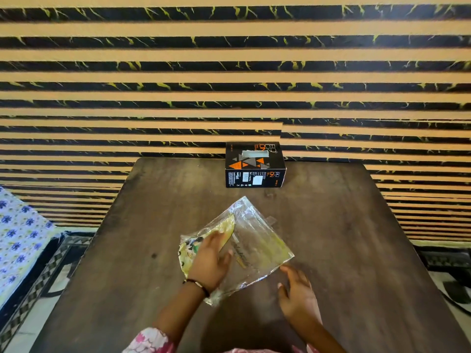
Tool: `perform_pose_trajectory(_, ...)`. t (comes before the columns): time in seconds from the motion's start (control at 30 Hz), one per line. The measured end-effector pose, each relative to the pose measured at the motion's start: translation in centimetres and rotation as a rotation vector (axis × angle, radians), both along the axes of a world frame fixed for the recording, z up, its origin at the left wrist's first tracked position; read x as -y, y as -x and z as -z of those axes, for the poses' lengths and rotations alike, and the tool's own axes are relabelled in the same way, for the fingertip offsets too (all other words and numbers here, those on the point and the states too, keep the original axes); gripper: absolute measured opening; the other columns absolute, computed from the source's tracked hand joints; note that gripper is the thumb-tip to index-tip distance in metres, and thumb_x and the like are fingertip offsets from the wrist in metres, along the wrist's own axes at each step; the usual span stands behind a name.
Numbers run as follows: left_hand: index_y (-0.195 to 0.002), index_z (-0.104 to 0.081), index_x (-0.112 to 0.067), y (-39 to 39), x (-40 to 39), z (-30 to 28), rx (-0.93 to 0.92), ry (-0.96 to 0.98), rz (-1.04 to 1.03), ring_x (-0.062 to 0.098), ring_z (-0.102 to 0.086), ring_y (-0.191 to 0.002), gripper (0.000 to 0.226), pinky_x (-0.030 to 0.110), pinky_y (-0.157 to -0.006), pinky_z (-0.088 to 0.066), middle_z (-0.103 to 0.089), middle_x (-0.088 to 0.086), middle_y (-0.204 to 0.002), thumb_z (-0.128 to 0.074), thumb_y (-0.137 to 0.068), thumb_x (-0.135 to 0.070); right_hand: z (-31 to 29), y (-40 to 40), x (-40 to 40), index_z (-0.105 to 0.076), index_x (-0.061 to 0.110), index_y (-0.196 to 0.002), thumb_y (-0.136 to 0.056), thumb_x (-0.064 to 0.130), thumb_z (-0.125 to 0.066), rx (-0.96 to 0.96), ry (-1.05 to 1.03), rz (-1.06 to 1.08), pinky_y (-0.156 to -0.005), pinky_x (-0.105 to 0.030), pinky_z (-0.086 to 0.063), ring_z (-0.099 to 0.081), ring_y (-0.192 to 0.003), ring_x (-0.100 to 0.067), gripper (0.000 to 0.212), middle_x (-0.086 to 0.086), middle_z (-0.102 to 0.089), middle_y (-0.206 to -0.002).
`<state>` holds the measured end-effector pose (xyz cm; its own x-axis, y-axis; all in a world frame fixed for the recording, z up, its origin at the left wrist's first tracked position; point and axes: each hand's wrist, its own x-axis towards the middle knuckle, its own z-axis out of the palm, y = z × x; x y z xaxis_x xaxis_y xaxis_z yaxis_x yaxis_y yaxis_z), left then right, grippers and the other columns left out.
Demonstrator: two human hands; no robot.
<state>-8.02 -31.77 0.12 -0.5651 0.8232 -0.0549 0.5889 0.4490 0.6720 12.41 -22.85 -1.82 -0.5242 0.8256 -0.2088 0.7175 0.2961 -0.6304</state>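
Note:
A clear plastic bag (254, 240) lies on the dark wooden table (344, 225), tilted diagonally. A yellow printed fabric item (224, 226) sits partly inside the bag at its left side. My left hand (210, 261) rests flat on the yellow fabric and the bag, fingers straight, with a dark bracelet at the wrist. My right hand (297, 294) lies on the table beside the bag's lower right edge, fingers relaxed and touching or nearly touching the plastic.
A black box with orange triangles (254, 165) stands at the table's far edge against the striped black and tan wall. A floral cloth (20, 233) covers furniture at the left. Dark items lie on the floor at the right.

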Motion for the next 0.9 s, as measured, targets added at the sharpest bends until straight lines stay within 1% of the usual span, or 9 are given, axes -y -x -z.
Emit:
perform_pose_trajectory(0.1, -0.139, -0.033, -0.014, 3.1, 0.4, 1.3, -0.091, 0.242, -0.165, 0.034, -0.025, -0.137, 0.061, 0.046, -0.112, -0.027, -0.028, 0.015, -0.149, -0.052, -0.084, -0.033, -0.3, 0.3, -0.2, -0.059, 0.051, -0.09, -0.079, 0.025, -0.05, -0.015, 0.106, -0.053, -0.079, -0.029, -0.051, -0.066, -0.085, -0.017, 0.029, 0.001, -0.07, -0.091)
perform_pose_trajectory(0.2, -0.143, -0.023, -0.019, 3.7, 1.0, 2.1, -0.077, 0.427, -0.19, 0.035, -0.017, -0.14, 0.067, 0.049, -0.114, -0.023, -0.016, 0.015, -0.153, -0.053, -0.085, -0.034, 0.5, 0.9, -0.1, -0.052, 0.067, -0.08, -0.077, 0.03, -0.05, -0.009, 0.164, -0.163, -0.075, -0.026, -0.052, -0.061, -0.064, 0.003, 0.038, 0.021, -0.069, -0.072)
perform_pose_trajectory(0.3, -0.144, -0.02, -0.017, 1.9, 1.3, 2.7, 0.012, 0.438, -0.158, 0.034, -0.027, -0.136, 0.074, 0.043, -0.111, -0.03, -0.024, 0.016, -0.15, -0.054, -0.081, -0.04, 0.3, 1.9, 0.5, -0.058, 0.052, -0.11, -0.082, 0.031, -0.056, 0.024, 0.264, -0.265, -0.074, -0.005, -0.045, -0.055, -0.066, 0.021, 0.035, 0.024, -0.07, -0.088)
perform_pose_trajectory(0.37, -0.144, -0.018, -0.015, 0.2, 1.4, 2.9, 0.05, 0.428, -0.115, 0.032, -0.031, -0.133, 0.082, 0.037, -0.11, -0.03, -0.03, 0.014, -0.146, -0.054, -0.077, -0.046, 0.2, 2.6, 0.3, -0.046, 0.033, -0.132, -0.086, 0.03, -0.058, 0.06, 0.29, -0.316, -0.065, 0.001, -0.037, -0.056, -0.064, 0.013, 0.048, 0.018, -0.064, -0.081)
perform_pose_trajectory(0.43, -0.145, -0.014, -0.014, -1.5, 1.3, 2.9, -0.003, 0.458, -0.022, 0.029, -0.031, -0.134, 0.087, 0.034, -0.109, -0.027, -0.031, 0.011, -0.145, -0.057, -0.077, -0.047, 0.1, 2.9, 0.0, -0.036, 0.034, -0.139, -0.087, 0.033, -0.056, 0.072, 0.3, -0.341, -0.066, -0.004, -0.039, -0.056, -0.066, 0.002, 0.055, 0.015, -0.06, -0.079)
perform_pose_trajectory(0.57, -0.143, -0.014, -0.011, -3.4, 0.9, 2.8, -0.078, 0.47, 0.097, 0.027, -0.04, -0.126, 0.085, 0.033, -0.104, -0.032, -0.038, 0.009, -0.139, -0.056, -0.079, -0.047, 0.0, 3.5, 0.0, -0.033, 0.029, -0.141, -0.088, 0.019, -0.054, 0.05, 0.384, -0.324, -0.089, -0.024, -0.049, -0.059, -0.092, -0.006, 0.058, 0.001, -0.063, -0.114)
perform_pose_trajectory(0.63, -0.14, -0.02, -0.011, -3.7, 0.7, 3.0, -0.009, 0.476, 0.132, 0.029, -0.046, -0.121, 0.085, 0.035, -0.099, -0.039, -0.041, 0.011, -0.134, -0.06, -0.075, -0.049, -0.4, 3.9, 0.5, -0.027, 0.023, -0.142, -0.089, 0.0, -0.049, 0.004, 0.474, -0.322, -0.083, -0.012, -0.045, -0.055, -0.087, 0.0, 0.061, 0.005, -0.06, -0.104)
perform_pose_trajectory(0.77, -0.12, -0.05, -0.016, -4.6, 0.8, 3.1, 0.072, 0.344, 0.123, 0.024, -0.059, -0.106, 0.046, 0.024, -0.081, -0.041, -0.059, 0.008, -0.118, -0.061, -0.08, -0.037, -0.2, 4.0, 1.1, -0.024, 0.021, -0.133, -0.084, -0.02, -0.039, -0.151, 0.553, -0.439, -0.087, 0.0, -0.035, -0.05, -0.099, 0.024, 0.066, 0.007, -0.033, -0.137)
perform_pose_trajectory(0.9, -0.092, -0.07, -0.032, -4.3, 1.0, 3.0, 0.189, 0.11, -0.042, 0.02, -0.057, -0.1, 0.021, 0.005, -0.071, -0.031, -0.057, -0.002, -0.099, -0.067, -0.071, -0.029, -0.7, 3.7, 1.0, -0.037, 0.042, -0.122, -0.073, -0.001, -0.046, -0.206, 0.42, -0.262, -0.091, -0.008, -0.038, -0.057, -0.104, 0.007, 0.066, 0.005, -0.05, -0.132)
